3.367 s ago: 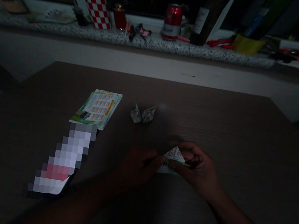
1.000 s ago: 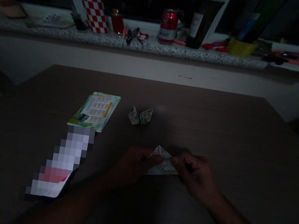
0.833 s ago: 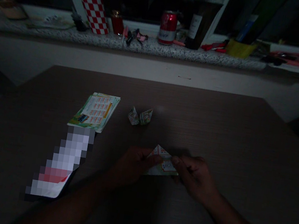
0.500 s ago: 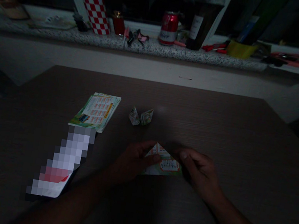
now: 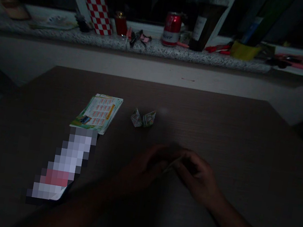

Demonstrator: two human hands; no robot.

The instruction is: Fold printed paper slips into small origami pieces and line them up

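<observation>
White and red under blocky pixels, a long dark-edged slab (image 5: 60,170) lies on the brown wood-grain surface (image 5: 223,132). Next we see a stack of green-and-white printed paper cards (image 5: 98,112), then two small pointed folds of printed paper (image 5: 148,119), close together. Nearer us, our left grip (image 5: 144,170) pinches a thin, dim greenish folded paper (image 5: 172,165), edge-on between our hands; our right grip (image 5: 201,179) clamps it too.

Red can (image 5: 172,28), checkered cylinder (image 5: 99,12), speckled sill (image 5: 211,59)

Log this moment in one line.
left hand, right hand: holding thin pale paper | brown table: green-white printed card stack, pointed folded paper shapes
</observation>
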